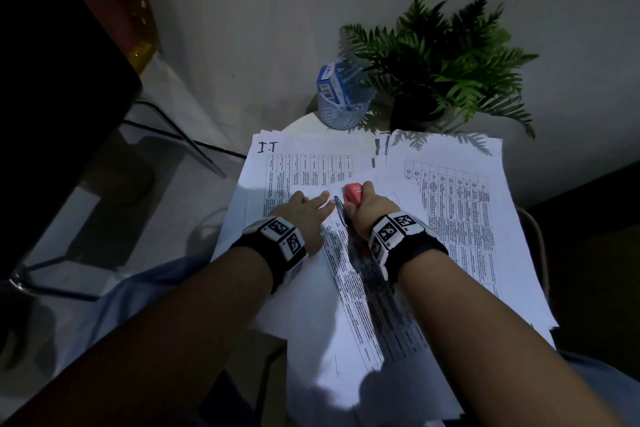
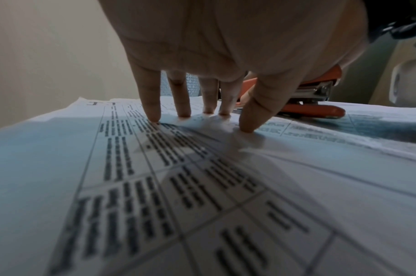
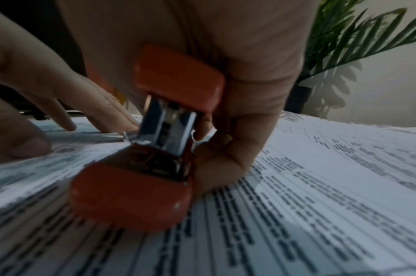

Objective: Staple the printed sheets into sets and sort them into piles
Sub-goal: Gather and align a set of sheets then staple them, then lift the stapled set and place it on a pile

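Note:
Printed sheets with tables cover the small round table: one pile marked "I.T" (image 1: pixel 304 163) at the left, another pile (image 1: pixel 460 204) at the right, and a loose set (image 1: pixel 349 288) lying slantwise in the middle. My left hand (image 1: pixel 304 208) lies flat, its straight fingertips (image 2: pixel 155 115) pressing the middle set's top corner down. My right hand (image 1: pixel 367 208) grips an orange-red stapler (image 1: pixel 353 193) (image 3: pixel 155 149) at that same corner, close beside the left thumb (image 2: pixel 249 119). The stapler's base rests on the paper and its metal mouth (image 3: pixel 164 127) faces the corner.
A clear mesh cup (image 1: pixel 343 104) with a blue box in it stands at the table's far edge. A potted fern (image 1: pixel 446 62) stands to its right against the wall. A dark chair (image 1: pixel 69 80) stands to the left on the floor.

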`<action>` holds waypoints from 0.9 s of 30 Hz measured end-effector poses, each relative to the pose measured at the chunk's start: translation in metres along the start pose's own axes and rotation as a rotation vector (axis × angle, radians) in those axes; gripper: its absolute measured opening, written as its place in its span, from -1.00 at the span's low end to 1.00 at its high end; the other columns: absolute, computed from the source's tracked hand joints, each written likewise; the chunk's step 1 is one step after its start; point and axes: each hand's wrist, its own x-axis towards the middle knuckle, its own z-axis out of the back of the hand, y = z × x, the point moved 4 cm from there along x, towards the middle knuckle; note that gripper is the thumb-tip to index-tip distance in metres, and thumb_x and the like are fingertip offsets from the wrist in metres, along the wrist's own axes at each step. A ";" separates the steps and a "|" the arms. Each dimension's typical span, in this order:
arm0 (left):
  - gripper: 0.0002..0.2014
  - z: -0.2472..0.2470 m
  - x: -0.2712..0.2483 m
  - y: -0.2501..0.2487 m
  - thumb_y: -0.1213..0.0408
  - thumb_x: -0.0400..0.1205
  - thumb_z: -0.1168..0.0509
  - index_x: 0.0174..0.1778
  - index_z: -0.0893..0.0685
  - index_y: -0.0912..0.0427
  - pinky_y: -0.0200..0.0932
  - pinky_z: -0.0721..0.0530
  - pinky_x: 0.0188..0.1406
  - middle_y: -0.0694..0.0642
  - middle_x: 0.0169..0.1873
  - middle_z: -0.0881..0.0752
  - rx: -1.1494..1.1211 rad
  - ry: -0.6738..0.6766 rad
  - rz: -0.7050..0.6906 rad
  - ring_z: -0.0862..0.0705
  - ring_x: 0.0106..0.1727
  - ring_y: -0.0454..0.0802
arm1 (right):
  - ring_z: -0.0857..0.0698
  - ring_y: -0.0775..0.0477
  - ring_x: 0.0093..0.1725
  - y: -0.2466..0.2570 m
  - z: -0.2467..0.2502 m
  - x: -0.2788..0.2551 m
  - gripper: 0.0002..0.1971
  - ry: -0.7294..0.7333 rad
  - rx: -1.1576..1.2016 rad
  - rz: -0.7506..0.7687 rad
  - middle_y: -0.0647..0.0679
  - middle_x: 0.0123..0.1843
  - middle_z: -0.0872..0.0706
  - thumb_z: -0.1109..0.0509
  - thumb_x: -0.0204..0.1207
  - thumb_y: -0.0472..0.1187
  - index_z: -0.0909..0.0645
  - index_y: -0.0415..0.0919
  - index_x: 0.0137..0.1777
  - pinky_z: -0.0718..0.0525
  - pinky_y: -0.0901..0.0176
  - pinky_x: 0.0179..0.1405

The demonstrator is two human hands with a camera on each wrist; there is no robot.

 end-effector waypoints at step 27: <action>-0.32 0.032 0.022 0.018 -0.02 0.49 -0.43 0.43 -0.33 0.19 0.09 -0.48 0.27 0.21 0.36 -0.42 -0.186 -0.046 0.295 -0.44 0.37 0.21 | -0.58 -0.41 0.26 -0.148 0.060 -0.027 -0.42 -0.260 0.183 -0.449 -0.45 0.30 -0.55 -0.27 0.60 0.03 -0.27 -0.40 0.41 -0.51 -0.03 0.14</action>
